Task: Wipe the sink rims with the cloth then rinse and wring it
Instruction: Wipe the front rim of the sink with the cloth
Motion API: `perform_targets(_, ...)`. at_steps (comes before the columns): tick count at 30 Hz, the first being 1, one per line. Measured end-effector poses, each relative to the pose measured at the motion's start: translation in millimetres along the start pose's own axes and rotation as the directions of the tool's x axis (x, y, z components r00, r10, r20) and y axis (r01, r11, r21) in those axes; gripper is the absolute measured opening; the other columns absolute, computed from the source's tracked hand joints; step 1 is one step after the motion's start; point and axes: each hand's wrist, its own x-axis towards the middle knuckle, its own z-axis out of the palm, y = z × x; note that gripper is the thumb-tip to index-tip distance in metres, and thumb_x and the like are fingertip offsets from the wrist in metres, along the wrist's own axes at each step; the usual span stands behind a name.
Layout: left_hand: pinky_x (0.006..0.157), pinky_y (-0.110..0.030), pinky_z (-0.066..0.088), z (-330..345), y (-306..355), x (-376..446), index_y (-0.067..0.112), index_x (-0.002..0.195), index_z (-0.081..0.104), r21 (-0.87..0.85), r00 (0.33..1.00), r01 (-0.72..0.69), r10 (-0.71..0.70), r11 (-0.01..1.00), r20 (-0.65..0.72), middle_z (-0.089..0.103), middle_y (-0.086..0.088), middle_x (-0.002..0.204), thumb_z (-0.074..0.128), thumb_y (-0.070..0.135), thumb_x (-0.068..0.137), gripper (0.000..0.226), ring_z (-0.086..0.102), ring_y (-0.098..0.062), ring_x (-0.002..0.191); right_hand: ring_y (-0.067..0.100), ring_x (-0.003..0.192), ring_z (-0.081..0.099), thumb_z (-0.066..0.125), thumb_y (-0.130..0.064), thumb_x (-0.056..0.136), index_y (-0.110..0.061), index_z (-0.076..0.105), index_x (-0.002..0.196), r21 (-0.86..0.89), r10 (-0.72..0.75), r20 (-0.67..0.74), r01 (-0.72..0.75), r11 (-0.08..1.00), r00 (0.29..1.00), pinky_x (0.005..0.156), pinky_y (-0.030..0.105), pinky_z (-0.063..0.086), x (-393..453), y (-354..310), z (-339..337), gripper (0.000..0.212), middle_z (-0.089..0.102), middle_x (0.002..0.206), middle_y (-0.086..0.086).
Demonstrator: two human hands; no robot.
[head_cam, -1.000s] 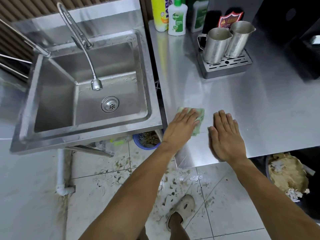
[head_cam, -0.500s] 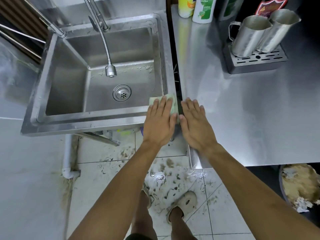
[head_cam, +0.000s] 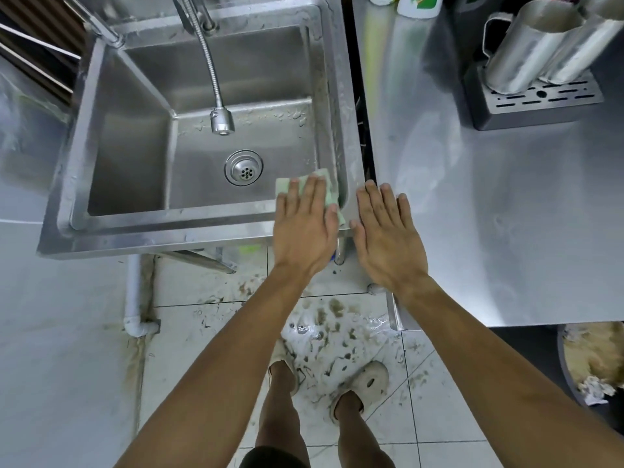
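Fingers (head_cam: 317, 194) of the left hand (head_cam: 305, 231) are laid straight on the pale green cloth (head_cam: 332, 194), pressed flat at the sink (head_cam: 189, 228) rim corner; right hand (head_cam: 388, 238) fingers are spread on the tabletop (head_cam: 506, 214).

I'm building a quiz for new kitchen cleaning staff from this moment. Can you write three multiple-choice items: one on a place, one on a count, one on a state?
1. Where is the green cloth?
A. front right corner of the sink rim
B. over the drain
C. on the floor

2. How many metal jugs stand on the drip tray?
A. one
B. two
C. four

3. How is the left hand?
A. fist, holding nothing
B. flat, pressing the cloth
C. hanging idle

Answers: 1 A, the cloth shows under the hand at that corner; 2 B, two jugs stand side by side; 3 B, straight fingers lie across the cloth.
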Motion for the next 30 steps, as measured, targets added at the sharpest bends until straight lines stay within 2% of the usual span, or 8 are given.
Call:
perform_targets(4,0.126,-0.047,0.023,7.2,-20.7,-12.4,0.015,0.158,0.038,0.015,0.977,-0.208,0.208,0.978,-0.041,0.036,-0.004,0.165,0.024,0.037,0.109,0.056,0.029,-0.029,0.154,0.021,0.160,-0.003,0.014,-0.033,0.107,-0.008,0.007,0.164,0.088,0.060,-0.019,-0.058,0.994,0.998,0.131,0.039,-0.004,-0.7,2.3,-2.7,0.063,0.002,0.173,0.007)
perform_targets(7,0.125,-0.045,0.024,6.1,-44.6,-23.3,0.014,0.158,0.039,0.051,0.938,-0.344,0.345,0.938,-0.029,0.037,-0.004,0.164,0.028,0.035,0.109,0.054,0.032,-0.027,0.153,0.020,0.160,-0.006,0.015,-0.031,0.105,-0.007,0.007,0.164,0.121,0.153,-0.024,-0.149,0.981,0.988,0.129,0.035,-0.009,-0.4,-0.4,-3.7,0.064,0.000,0.173,0.008)
perform_targets(13,0.128,-0.042,0.015,12.2,17.9,0.4,0.016,0.161,0.032,-0.053,0.969,-0.246,0.245,0.968,-0.015,0.030,-0.003,0.168,0.018,0.038,0.108,0.059,0.020,-0.027,0.157,0.021,0.160,-0.002,0.012,-0.033,0.105,-0.008,0.012,0.164,0.103,0.155,-0.034,-0.151,0.983,0.987,0.130,0.037,-0.006,1.3,-0.3,-2.7,0.064,0.004,0.173,0.009)
perform_targets(19,0.128,-0.041,0.020,3.6,-43.3,-9.6,0.020,0.162,0.028,0.074,0.924,-0.381,0.378,0.921,0.051,0.025,0.001,0.169,0.022,0.043,0.110,0.058,0.022,-0.022,0.157,0.025,0.160,0.002,0.015,-0.035,0.108,-0.010,0.013,0.164,0.020,0.152,-0.065,-0.151,0.988,0.986,0.130,0.043,-0.004,-0.7,0.0,0.6,0.061,0.006,0.173,0.009)
perform_targets(22,0.127,-0.043,0.020,1.0,-40.5,-8.6,0.020,0.161,0.032,0.049,0.957,-0.290,0.289,0.956,0.009,0.029,0.001,0.168,0.022,0.042,0.109,0.057,0.022,-0.024,0.157,0.025,0.160,0.001,0.017,-0.043,0.110,-0.012,0.010,0.165,0.036,0.183,-0.060,-0.181,0.983,0.981,0.130,0.043,-0.002,-4.9,10.5,-2.0,0.064,0.004,0.173,0.009)
perform_targets(25,0.127,-0.046,0.019,9.6,14.7,-6.9,0.020,0.161,0.032,-0.051,0.982,-0.187,0.186,0.981,-0.029,0.028,0.000,0.168,0.021,0.038,0.109,0.057,0.018,-0.027,0.158,0.022,0.160,-0.002,0.014,-0.041,0.109,-0.010,0.008,0.165,0.055,0.157,-0.042,-0.155,0.986,0.987,0.130,0.038,-0.005,-7.5,20.1,-1.8,0.064,0.002,0.173,0.008)
perform_targets(27,0.126,-0.045,0.022,16.6,40.1,-7.8,0.019,0.160,0.036,-0.094,0.976,-0.217,0.214,0.972,-0.047,0.030,0.000,0.168,0.026,0.035,0.109,0.054,0.020,-0.027,0.157,0.022,0.160,0.001,0.015,-0.034,0.107,-0.010,0.012,0.164,0.064,0.146,-0.064,-0.141,0.988,0.987,0.131,0.039,-0.001,-8.6,20.5,-2.3,0.062,0.007,0.173,0.009)
perform_targets(30,0.127,-0.040,0.019,17.8,20.4,-9.1,0.021,0.161,0.033,-0.088,0.956,-0.292,0.290,0.952,-0.030,0.027,0.002,0.169,0.030,0.036,0.110,0.053,0.020,-0.023,0.158,0.020,0.160,0.003,0.020,-0.029,0.107,-0.010,0.017,0.164,0.107,0.148,-0.072,-0.140,0.984,0.986,0.131,0.038,0.000,-8.7,22.1,-4.1,0.060,0.010,0.172,0.008)
